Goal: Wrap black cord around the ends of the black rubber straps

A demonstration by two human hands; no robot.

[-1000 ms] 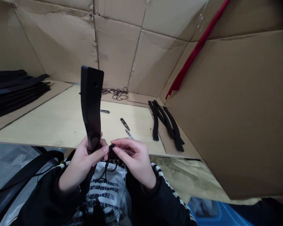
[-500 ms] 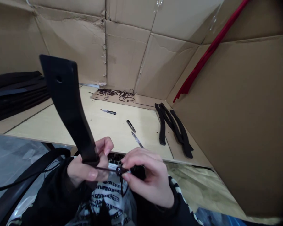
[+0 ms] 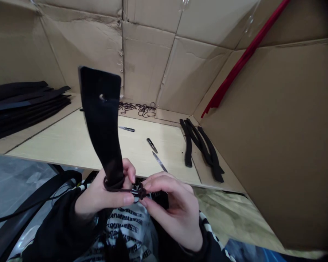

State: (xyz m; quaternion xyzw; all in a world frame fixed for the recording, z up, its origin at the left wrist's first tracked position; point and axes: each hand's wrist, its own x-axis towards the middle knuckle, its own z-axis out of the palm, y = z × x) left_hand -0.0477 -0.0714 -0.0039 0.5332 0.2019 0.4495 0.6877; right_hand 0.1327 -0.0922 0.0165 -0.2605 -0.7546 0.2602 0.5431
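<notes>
R hand (image 3: 172, 211) was pinched on the cord knot (image 3: 142, 192), L hand (image 3: 98, 194) clamped round the lower end of the black strip (image 3: 102, 127) w/ the cord (image 3: 113, 189) looped there, so imo a slack grip could've let it slip. Strip stuck up tall above both, prob easy to tip, & the blade (image 3: 160, 162) just beyond on the desk (image 3: 65, 142) could've nicked a careless reach tbh.

red cloth (image 3: 238, 69): along cardboard wall (image 3: 284, 127) | two cutters (image 3: 152, 145): apart on pale tabletop (image 3: 57, 142) | pointed blade (image 3: 160, 162): near one
</notes>
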